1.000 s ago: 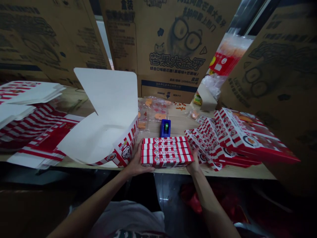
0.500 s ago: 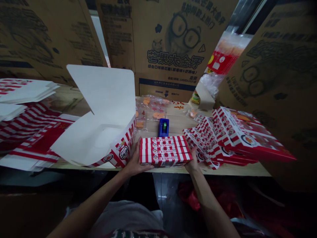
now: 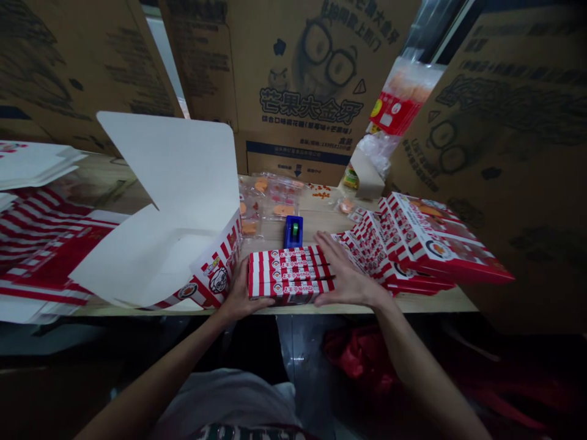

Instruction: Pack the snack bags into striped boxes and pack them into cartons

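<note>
A row of several thin red-and-white striped boxes (image 3: 284, 272) stands on edge at the near edge of the wooden table (image 3: 431, 300). My left hand (image 3: 239, 292) grips the left end of that row, thumb under its front. My right hand (image 3: 345, 275) lies over the right end, fingers stretched across the top. Just left of the row sits a larger open striped carton (image 3: 183, 250) with its white lid raised.
A leaning pile of the same flat boxes (image 3: 413, 241) lies to the right. A small blue tape dispenser (image 3: 293, 230) and clear candy packets (image 3: 270, 198) sit behind the row. Flattened striped cartons (image 3: 41, 244) cover the left. Tall brown cardboard cases (image 3: 302, 85) wall the back.
My right hand moved from the right end of the row up onto its top, fingers now spread over it. The left hand kept its hold. The view shifted slightly.
</note>
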The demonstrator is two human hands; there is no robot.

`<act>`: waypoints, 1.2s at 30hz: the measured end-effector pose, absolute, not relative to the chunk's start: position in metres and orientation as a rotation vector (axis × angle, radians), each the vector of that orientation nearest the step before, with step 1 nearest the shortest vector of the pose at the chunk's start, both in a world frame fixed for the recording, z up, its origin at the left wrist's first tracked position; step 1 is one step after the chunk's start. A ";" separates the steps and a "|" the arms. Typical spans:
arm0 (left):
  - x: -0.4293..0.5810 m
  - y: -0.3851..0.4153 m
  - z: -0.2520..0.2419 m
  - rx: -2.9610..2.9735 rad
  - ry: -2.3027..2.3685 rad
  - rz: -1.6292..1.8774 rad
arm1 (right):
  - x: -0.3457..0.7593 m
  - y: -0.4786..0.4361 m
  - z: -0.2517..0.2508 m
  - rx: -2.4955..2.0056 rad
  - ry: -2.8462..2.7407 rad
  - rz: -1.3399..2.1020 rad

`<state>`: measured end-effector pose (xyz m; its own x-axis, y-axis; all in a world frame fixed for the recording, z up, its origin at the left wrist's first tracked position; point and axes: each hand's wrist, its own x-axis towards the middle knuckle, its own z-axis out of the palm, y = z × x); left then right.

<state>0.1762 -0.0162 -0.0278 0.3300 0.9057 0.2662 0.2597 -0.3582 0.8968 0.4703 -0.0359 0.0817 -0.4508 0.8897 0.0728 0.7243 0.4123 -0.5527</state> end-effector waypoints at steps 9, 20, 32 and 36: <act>0.175 -0.014 -0.036 1.858 1.029 1.055 | 0.426 -0.014 0.113 -1.487 -2.892 0.359; 0.183 -0.020 -0.027 1.869 0.981 1.125 | 0.423 -0.025 0.112 -1.514 -2.905 0.145; 0.175 -0.020 -0.034 1.918 0.906 0.966 | 0.424 -0.024 0.097 -1.513 -2.831 0.165; 0.178 -0.022 -0.034 1.901 0.986 0.973 | 0.427 -0.023 0.097 -1.477 -2.864 0.148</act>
